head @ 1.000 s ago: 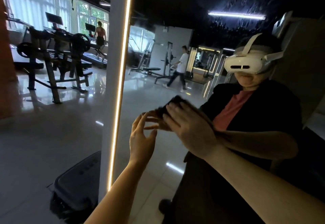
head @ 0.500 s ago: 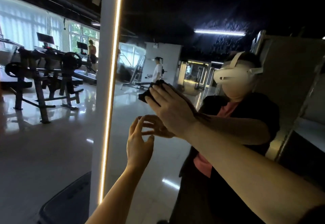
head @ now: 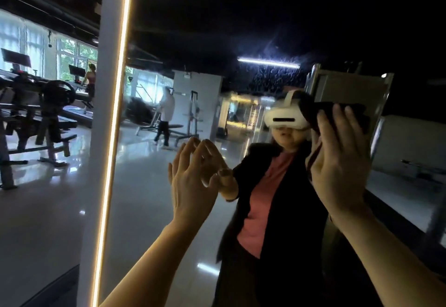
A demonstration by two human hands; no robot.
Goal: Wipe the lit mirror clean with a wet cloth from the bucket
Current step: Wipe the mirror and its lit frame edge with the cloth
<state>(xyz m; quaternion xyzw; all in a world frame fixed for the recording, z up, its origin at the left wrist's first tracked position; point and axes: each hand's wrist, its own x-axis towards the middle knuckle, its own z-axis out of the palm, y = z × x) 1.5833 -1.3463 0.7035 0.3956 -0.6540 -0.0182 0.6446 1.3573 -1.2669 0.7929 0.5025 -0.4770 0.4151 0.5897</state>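
This place is a gym. At the left stands a weight machine (head: pixel 48 113) with round plates, and behind it treadmills (head: pixel 79 104) with screens face tall windows (head: pixel 72 58); a person (head: pixel 90 85) exercises there. The lit mirror (head: pixel 149 186) reflects a glossy floor, a bench (head: pixel 173 128), a cable machine (head: pixel 194 113) and a person walking (head: pixel 165 118).
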